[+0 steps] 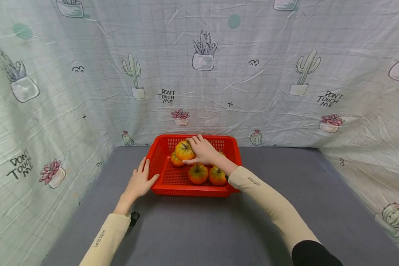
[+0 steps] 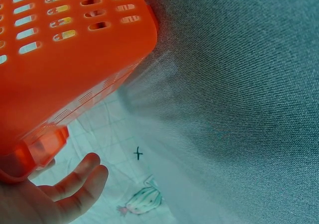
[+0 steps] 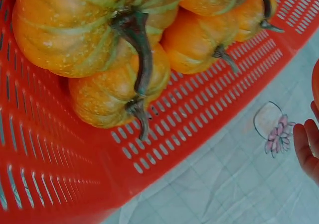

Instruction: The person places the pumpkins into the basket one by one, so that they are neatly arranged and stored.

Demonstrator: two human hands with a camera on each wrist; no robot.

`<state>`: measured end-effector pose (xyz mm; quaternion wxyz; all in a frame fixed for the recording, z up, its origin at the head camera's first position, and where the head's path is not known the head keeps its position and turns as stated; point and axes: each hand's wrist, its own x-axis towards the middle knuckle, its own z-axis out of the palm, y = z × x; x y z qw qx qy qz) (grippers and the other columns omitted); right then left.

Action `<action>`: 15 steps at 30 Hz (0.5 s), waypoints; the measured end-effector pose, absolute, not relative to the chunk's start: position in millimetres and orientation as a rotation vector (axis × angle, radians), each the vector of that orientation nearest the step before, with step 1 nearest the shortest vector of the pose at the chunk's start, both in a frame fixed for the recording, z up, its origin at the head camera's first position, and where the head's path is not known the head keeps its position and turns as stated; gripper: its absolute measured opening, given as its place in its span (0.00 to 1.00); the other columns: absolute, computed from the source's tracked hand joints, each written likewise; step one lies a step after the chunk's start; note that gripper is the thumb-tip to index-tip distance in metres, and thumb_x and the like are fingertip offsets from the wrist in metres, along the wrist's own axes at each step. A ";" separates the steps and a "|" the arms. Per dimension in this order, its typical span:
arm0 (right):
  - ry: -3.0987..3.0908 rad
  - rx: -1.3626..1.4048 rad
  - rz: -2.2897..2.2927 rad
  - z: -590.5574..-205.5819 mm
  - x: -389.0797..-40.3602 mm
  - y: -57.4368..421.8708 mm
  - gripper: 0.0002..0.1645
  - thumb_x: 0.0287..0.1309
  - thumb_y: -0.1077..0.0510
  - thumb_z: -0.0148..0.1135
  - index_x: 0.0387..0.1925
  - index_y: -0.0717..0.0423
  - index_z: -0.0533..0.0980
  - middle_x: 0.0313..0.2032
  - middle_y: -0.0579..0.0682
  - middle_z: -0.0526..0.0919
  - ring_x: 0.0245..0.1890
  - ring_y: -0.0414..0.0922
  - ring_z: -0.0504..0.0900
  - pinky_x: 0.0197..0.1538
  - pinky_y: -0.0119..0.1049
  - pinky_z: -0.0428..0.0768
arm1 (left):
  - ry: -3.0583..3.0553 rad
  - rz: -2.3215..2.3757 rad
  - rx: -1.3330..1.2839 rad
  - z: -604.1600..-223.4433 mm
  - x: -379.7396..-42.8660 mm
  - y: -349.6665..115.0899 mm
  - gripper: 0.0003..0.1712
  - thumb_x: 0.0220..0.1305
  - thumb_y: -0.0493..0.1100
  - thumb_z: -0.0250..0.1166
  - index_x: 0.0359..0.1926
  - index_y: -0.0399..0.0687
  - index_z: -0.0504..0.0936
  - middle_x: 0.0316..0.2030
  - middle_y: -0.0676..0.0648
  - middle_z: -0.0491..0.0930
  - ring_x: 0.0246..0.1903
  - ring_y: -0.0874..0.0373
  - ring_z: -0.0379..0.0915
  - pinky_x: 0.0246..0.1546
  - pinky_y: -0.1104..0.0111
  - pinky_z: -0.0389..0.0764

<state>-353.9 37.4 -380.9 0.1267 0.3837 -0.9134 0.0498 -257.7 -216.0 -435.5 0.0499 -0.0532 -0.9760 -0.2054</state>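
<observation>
A red plastic basket (image 1: pixel 189 190) holds several small orange pumpkins with green streaks. My right hand (image 1: pixel 204 150) reaches into it and grips a pumpkin (image 1: pixel 184 150) from the right, above another near the left wall. Two more pumpkins, one of them the front pumpkin (image 1: pixel 198 174), sit below my right wrist; others are partly hidden. At the basket's left side my left hand (image 1: pixel 139 181) touches the rim, fingers outside and thumb toward the front corner. The left wrist view shows its loosely bent fingers (image 2: pixel 79 181) near the rim. A large pumpkin (image 3: pixel 70 30) fills the right wrist view's upper left.
The basket stands on a grey tabletop (image 1: pixel 199 229), close to the back. A pale curtain (image 1: pixel 252 85) printed with potted cacti hangs behind the table and along both sides. Grey tabletop extends left, right and in front of the basket.
</observation>
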 end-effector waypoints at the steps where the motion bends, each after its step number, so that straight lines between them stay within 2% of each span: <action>1: -2.660 1.124 0.140 -383.1 -355.2 36.2 0.48 0.44 0.27 0.53 0.58 0.56 0.60 0.49 0.53 0.69 0.46 0.48 0.64 0.48 0.41 0.70 | -2.972 -0.624 -0.161 -435.7 -257.7 -216.0 0.44 0.61 0.55 0.50 0.67 0.33 0.45 0.67 0.34 0.42 0.53 0.27 0.55 0.46 0.40 0.65; 8: -2.699 1.189 0.085 -397.6 -361.3 30.1 0.49 0.46 0.27 0.50 0.59 0.58 0.60 0.54 0.54 0.67 0.50 0.48 0.63 0.50 0.40 0.70 | -2.971 -0.626 -0.169 -436.8 -259.0 -216.8 0.44 0.61 0.55 0.50 0.67 0.33 0.45 0.67 0.34 0.42 0.53 0.26 0.54 0.48 0.39 0.64; 15: -2.727 1.257 -0.028 -410.3 -359.8 23.8 0.51 0.45 0.26 0.50 0.61 0.56 0.58 0.55 0.51 0.67 0.50 0.47 0.63 0.50 0.40 0.71 | -2.965 -0.625 -0.172 -438.4 -259.0 -217.7 0.43 0.61 0.55 0.49 0.67 0.34 0.45 0.67 0.34 0.42 0.52 0.29 0.56 0.46 0.41 0.66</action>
